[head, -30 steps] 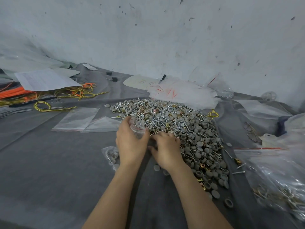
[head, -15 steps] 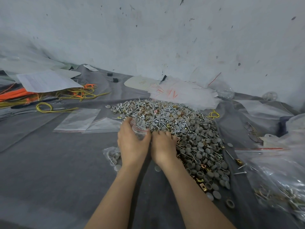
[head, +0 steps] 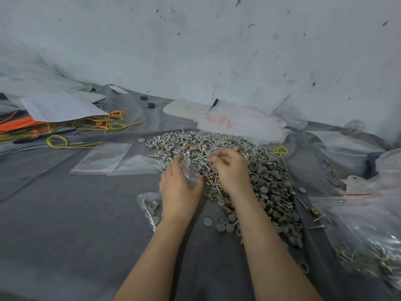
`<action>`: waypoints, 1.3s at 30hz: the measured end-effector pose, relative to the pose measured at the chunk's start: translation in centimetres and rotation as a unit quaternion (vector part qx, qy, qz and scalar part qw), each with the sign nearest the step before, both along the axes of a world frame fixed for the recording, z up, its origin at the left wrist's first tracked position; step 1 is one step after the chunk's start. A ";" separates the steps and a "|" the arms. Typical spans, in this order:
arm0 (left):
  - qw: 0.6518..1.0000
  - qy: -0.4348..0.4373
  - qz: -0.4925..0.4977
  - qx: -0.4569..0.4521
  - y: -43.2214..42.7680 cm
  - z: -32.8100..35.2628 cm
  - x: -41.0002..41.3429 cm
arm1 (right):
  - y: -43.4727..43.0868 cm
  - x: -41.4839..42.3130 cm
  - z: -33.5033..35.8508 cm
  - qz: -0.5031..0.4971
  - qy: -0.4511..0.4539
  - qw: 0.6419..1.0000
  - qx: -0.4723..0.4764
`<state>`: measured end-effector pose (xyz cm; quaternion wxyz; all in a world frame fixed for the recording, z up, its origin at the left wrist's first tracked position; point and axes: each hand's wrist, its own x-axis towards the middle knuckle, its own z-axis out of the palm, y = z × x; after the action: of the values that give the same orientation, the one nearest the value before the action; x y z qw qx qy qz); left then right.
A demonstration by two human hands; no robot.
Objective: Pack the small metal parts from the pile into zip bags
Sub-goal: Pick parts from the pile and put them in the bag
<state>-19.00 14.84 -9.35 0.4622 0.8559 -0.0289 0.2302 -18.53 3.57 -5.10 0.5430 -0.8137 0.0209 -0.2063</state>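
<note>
**Supervisor:** Hands first.

**Inspector:** The left hand (head: 180,187) grips a small zip bag (head: 191,175) at its red-striped mouth, fingers curled round the plastic, at the near edge of the pile (head: 262,177). The right hand (head: 230,168) is over the pile, just beside the bag, with its fingers curled. Whether they pinch a part is blurred, so I cannot tell.

**Supervisor:** Progress?

**Inspector:** Early, in my judgement. One filled bag (head: 150,206) of grey caps lies by the left wrist. A large bag (head: 364,235) at the right edge holds screws and brass pieces (contents blurred). Against that, the pile of screws, grey caps and brass clips is broad and deep, with strays scattered beside the right forearm. Two empty bags (head: 102,157) lie flat to the left of the pile, untouched.

**Supervisor:** Surface and room?

**Inspector:** The bench (head: 65,224) is covered in creased grey cloth. Yellow wires (head: 58,142) and orange strips (head: 19,124) lie at far left, partly under a paper sheet (head: 60,106). Behind is a pale wall (head: 195,51), scuffed and spotted. Loose clear plastic (head: 238,124) with red marks lies along its foot.
</note>
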 end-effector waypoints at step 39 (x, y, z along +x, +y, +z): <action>0.997 -0.004 -0.047 0.054 -0.3 -0.5 -0.1 | 0.1 -1.3 -1.9 0.058 -0.020 0.998 0.015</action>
<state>-19.08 14.54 -9.83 0.4256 0.8763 -0.0832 0.2099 -19.84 3.70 -7.03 0.5666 -0.8010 -0.0337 -0.1903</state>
